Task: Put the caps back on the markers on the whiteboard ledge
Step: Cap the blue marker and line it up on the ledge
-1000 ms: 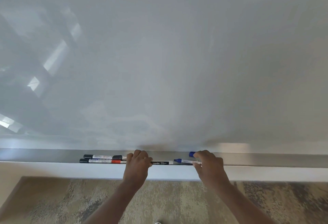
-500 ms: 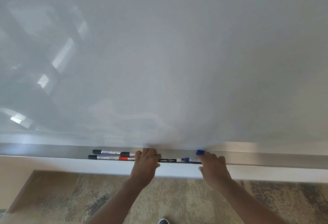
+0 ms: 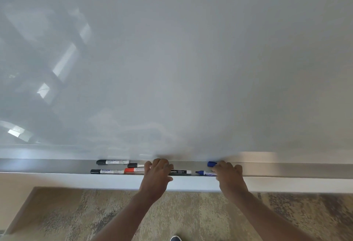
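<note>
Several markers lie on the metal whiteboard ledge (image 3: pixel 286 170). At the left are two black-capped markers (image 3: pixel 112 162) (image 3: pixel 106 171), a third black cap (image 3: pixel 133 165) and a red-capped marker (image 3: pixel 133 170). My left hand (image 3: pixel 156 175) curls over the left end of a black Camlin marker (image 3: pixel 180 172). A blue marker (image 3: pixel 204 173) lies uncapped, its tip pointing left, its barrel under my right hand (image 3: pixel 229 175) between thumb and fingers. The loose blue cap (image 3: pixel 211 163) sits at the back of the ledge, touching my right index fingertip.
The whiteboard (image 3: pixel 191 69) fills the view above the ledge. A white wall strip (image 3: pixel 76 180) runs below the ledge, then patterned carpet (image 3: pixel 76 217). A shoe tip (image 3: pixel 175 238) shows at the bottom edge.
The view has shifted slightly, and the ledge now sits a little higher in the frame. Both hands have stayed on the same markers, and the blue cap has stayed by my right fingertips.
</note>
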Motion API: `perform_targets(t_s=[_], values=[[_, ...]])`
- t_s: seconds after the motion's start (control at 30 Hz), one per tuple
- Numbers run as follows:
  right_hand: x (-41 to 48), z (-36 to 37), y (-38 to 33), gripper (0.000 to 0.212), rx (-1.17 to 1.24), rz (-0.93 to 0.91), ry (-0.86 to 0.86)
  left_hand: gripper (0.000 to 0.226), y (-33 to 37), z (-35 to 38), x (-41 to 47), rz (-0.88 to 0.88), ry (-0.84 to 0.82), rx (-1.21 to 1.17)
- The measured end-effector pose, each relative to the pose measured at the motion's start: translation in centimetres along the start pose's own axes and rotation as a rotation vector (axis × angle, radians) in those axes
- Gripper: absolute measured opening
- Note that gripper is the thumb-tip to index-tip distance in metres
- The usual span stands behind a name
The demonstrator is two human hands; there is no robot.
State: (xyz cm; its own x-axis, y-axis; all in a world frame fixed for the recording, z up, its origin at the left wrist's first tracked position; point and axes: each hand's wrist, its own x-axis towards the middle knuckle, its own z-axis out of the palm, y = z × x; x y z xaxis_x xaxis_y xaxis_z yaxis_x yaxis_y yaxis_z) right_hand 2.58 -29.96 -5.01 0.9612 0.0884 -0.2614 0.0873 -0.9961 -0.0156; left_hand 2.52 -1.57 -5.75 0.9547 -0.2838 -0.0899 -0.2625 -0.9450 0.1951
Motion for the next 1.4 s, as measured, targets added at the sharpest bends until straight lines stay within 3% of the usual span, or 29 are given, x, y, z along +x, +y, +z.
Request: perform_targets(t_s=[0.3, 0.53, 0.67, 0.87, 1.07, 1.13, 1.27, 1.4], values=[[-1.8, -1.6, 3.0, 0.021, 0.196, 0.054, 0.151, 0.015, 5.4, -0.4, 2.1, 0.069, 0.092, -0.046], [-3.9, -3.3, 6.9, 0.024, 0.371, 0.095, 0.327, 0.038, 11.2, 1.6, 4.5, 0.169, 0.085, -0.062], [-4.9, -4.0, 8.7, 0.03, 0.435, 0.075, 0.394, 0.035, 13.7, 2.5, 5.3, 0.144, 0.079, -0.038], [-6.0, -4.7, 10.8, 0.028, 0.517, 0.066, 0.413, 0.04, 15.8, 3.5, 5.7, 0.099, 0.153, 0.036], [-6.9, -5.2, 11.9, 0.026, 0.642, 0.041, 0.375, 0.017, 16.6, 3.5, 6.6, 0.042, 0.042, 0.013], [-7.1, -5.5, 12.0, 0.026, 0.655, 0.008, 0.364, 0.019, 16.7, 3.5, 6.7, 0.012, 0.043, -0.091], [-7.6, -6.5, 12.2, 0.029, 0.706, -0.049, 0.354, 0.018, 17.3, 1.6, 5.6, -0.148, 0.061, -0.666], [-8.3, -7.9, 11.9, 0.034, 0.777, -0.08, 0.388, 0.022, 17.2, -2.1, 3.9, -0.204, 0.119, -1.036]])
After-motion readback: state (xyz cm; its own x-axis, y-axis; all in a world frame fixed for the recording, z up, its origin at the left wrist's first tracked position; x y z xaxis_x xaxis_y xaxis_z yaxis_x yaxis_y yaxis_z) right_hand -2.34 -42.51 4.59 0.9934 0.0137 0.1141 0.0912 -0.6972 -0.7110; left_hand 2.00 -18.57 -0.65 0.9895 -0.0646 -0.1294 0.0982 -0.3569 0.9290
